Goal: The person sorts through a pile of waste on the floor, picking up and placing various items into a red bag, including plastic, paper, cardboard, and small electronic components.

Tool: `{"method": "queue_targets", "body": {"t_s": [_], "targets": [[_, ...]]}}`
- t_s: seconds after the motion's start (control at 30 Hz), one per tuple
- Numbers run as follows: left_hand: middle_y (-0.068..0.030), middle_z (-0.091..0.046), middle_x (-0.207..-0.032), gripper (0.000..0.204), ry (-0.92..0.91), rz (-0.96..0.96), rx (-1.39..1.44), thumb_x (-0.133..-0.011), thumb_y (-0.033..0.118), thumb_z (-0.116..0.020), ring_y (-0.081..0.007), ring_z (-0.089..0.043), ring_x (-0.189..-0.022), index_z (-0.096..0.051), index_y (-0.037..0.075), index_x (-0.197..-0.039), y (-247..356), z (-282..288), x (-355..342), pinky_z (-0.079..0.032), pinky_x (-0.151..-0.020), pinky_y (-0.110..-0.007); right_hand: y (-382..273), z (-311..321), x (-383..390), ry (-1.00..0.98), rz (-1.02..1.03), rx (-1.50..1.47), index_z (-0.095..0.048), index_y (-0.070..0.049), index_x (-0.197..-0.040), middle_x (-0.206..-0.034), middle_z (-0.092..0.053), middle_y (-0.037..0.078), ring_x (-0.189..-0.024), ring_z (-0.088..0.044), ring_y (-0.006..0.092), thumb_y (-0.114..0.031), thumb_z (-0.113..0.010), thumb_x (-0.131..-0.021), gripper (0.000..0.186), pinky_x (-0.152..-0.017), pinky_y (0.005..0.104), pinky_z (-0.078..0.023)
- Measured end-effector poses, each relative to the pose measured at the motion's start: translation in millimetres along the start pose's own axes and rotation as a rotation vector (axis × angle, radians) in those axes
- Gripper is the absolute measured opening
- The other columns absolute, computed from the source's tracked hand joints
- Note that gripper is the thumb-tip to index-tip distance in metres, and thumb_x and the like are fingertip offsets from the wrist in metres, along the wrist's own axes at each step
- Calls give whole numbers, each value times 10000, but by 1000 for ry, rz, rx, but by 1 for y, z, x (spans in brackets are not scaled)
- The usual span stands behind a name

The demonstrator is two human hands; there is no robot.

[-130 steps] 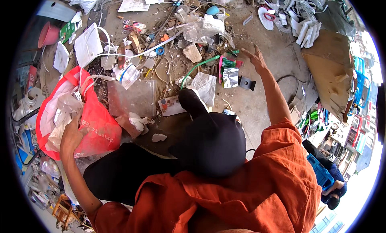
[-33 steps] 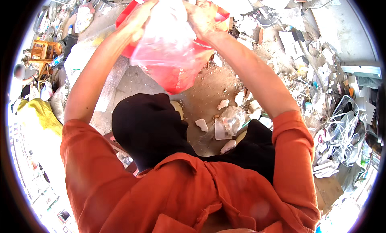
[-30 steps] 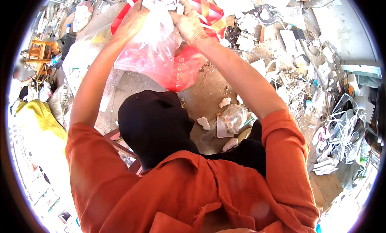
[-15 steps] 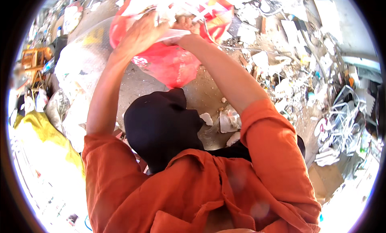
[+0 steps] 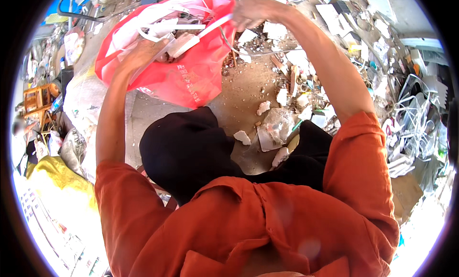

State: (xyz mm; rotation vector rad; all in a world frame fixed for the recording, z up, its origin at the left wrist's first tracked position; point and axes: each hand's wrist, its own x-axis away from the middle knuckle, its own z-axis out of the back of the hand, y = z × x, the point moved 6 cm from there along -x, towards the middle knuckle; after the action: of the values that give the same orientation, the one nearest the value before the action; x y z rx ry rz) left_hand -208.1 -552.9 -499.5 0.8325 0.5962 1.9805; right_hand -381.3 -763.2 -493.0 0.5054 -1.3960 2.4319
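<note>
A large red bag (image 5: 191, 86) with a whitish inner side stands at the upper left of centre, its mouth gaping. White strips (image 5: 177, 27) and a pale blocky piece (image 5: 182, 46) show in its mouth. My left hand (image 5: 147, 53) reaches into the mouth at the near left, partly covered by the rim; its fingers are mostly hidden. Beyond the bag's right edge, my right hand (image 5: 256, 11) is closed at the rim, where a white band (image 5: 215, 27) meets the fingers.
Broken white pieces and rubble (image 5: 296, 62) litter the floor on the right. A tangle of clear strips (image 5: 416, 119) lies farther right. Left of me are a translucent sack (image 5: 86, 97), a yellow cloth (image 5: 60, 179) and a wooden stool (image 5: 40, 100).
My hands have moved apart: the right went up and right, the left to the left and slightly down. The red bag has shifted left, with its mouth and contents more visible.
</note>
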Motion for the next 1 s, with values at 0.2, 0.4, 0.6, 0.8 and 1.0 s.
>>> {"method": "queue_targets", "body": {"t_s": [0.2,0.4,0.6,0.8,1.0], "targets": [[-155,-666,-840,217,221,154,-919,-804,194,-558,-296,-601,-844,-677,21,-858,-16,-22,-21,-483,-730,-406,69,-91,4,-168,-11,146,-324,15,-1330,-1092,-572,226,-926,-608,254,-272,-546,-859,594,-819,395,-492],[-212,-644,-878,351,226,209,-676,-844,311,-526,-374,-533,-970,-665,-10,-878,1,-21,-8,-454,-799,-435,16,-25,60,-32,-33,-99,-604,-71,-1105,-580,-375,-33,-539,-328,91,-409,-490,-905,409,-582,266,-395],[-269,-613,-886,426,424,5,-708,-836,397,-528,-420,-562,-913,-634,-14,-875,-65,-1,-18,-450,-792,-454,10,129,184,559,20,-112,-615,-57,-1087,-570,-285,-67,-509,-268,53,-354,-515,-908,361,-478,216,-256],[-252,-621,-850,445,167,-48,-777,-866,394,-500,-417,-590,-788,-617,-8,-1018,-31,-7,-15,-441,-767,-469,46,202,358,1100,286,-622,-561,39,-1070,-597,-274,-65,-500,-224,50,-188,-438,-955,283,-469,207,-196],[-294,-552,-1054,513,179,7,-393,-883,381,-480,-411,-518,-1011,-510,-65,-1137,-39,41,-1,-379,-862,-422,59,212,508,1228,724,-613,-492,-5,-1113,-695,-508,-7,-519,-447,77,-178,-511,-912,266,-508,208,-393]]}}
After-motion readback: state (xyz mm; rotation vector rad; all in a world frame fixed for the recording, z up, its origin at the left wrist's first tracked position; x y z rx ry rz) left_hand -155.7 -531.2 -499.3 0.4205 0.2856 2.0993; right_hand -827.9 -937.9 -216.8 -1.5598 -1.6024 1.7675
